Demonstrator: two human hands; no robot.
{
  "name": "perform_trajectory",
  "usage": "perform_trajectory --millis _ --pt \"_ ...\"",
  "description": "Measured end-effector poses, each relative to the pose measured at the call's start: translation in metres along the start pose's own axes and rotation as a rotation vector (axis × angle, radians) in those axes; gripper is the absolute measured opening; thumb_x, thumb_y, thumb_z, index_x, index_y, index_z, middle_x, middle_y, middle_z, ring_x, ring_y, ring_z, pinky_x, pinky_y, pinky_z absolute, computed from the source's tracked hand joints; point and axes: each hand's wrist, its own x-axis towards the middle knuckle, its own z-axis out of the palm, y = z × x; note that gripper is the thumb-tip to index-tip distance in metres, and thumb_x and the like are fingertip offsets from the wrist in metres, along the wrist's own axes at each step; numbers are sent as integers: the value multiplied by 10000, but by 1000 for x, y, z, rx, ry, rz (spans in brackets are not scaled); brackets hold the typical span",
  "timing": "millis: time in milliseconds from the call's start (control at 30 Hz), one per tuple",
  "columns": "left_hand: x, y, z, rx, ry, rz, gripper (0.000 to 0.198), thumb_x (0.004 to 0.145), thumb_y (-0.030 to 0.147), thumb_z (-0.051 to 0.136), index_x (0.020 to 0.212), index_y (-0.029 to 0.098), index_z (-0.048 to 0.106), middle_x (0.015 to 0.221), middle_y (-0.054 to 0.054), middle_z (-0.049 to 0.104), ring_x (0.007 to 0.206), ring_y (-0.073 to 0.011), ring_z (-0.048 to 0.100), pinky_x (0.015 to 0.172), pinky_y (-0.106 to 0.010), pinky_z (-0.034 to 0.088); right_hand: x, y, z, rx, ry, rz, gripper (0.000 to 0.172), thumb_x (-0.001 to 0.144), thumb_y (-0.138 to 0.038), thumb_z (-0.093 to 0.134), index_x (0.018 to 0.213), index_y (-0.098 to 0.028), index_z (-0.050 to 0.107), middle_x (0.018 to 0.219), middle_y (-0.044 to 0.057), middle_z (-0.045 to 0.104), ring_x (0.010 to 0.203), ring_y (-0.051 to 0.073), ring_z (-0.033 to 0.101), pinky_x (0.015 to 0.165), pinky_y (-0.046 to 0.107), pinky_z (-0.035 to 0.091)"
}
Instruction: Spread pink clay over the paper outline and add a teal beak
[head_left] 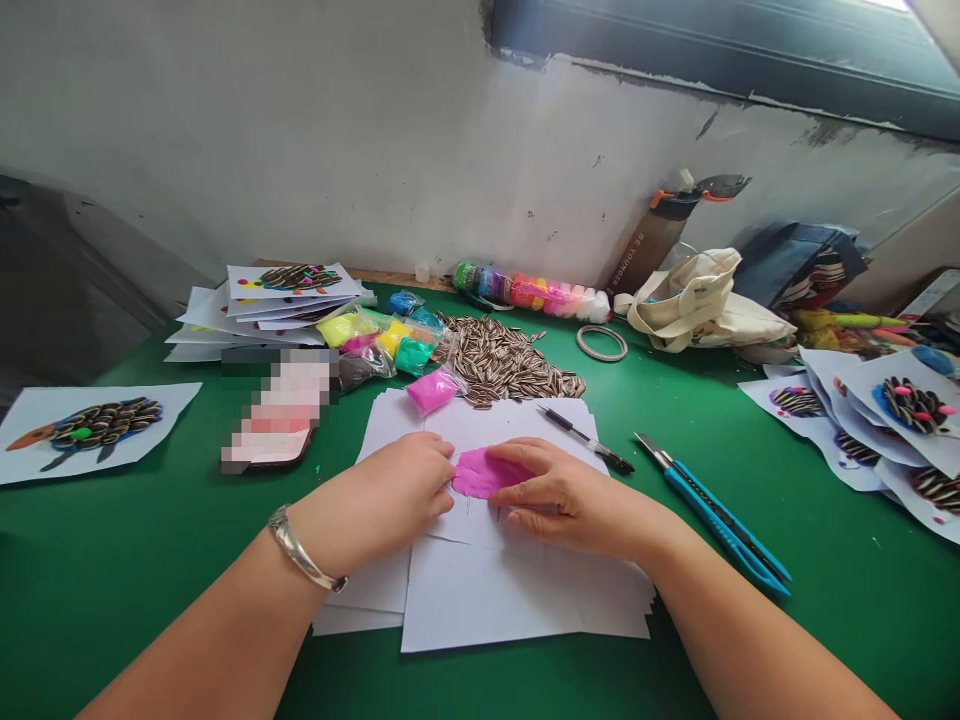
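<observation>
A flattened patch of magenta modelling clay (480, 474) lies on a white sheet of paper (517, 590), with a few short pen lines below it. At the clay's left edge, my left hand (401, 490) has its fingers bent and pressed together, pinching that edge. My right hand (570, 495) rests from the right with fingers apart, the upper ones lying on the clay's right side and the thumb on the paper. Just behind the clay lies a bag of pink clay (433, 391). A black pen (585, 438) rests on the paper's upper right.
Sunflower seeds (510, 360) are heaped behind the paper. A blue utility knife (712, 515) lies right, blade out. Tape roll (601, 343), bagged clay (405, 350), phone (281, 415) and seed-covered pictures (105, 430) surround the paper. A bottle (645, 240) leans against the wall.
</observation>
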Motion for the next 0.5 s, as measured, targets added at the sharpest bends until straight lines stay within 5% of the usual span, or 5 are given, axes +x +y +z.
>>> perform_trajectory --millis 300,500 --pt "0 -3 2 -23 4 1 202 865 235 501 797 177 682 967 -103 643 1008 -259 595 938 -348 446 0 -10 1 -90 -10 48 410 909 -447 591 1293 -307 629 1568 102 306 1379 311 358 1100 485 342" --pt "0 -2 0 -11 1 -3 204 870 252 505 816 179 688 970 -103 644 1002 -257 598 942 -350 445 3 -13 6 -256 -6 -19 419 919 -458 573 1310 -314 613 1547 111 350 1308 310 425 1077 522 340"
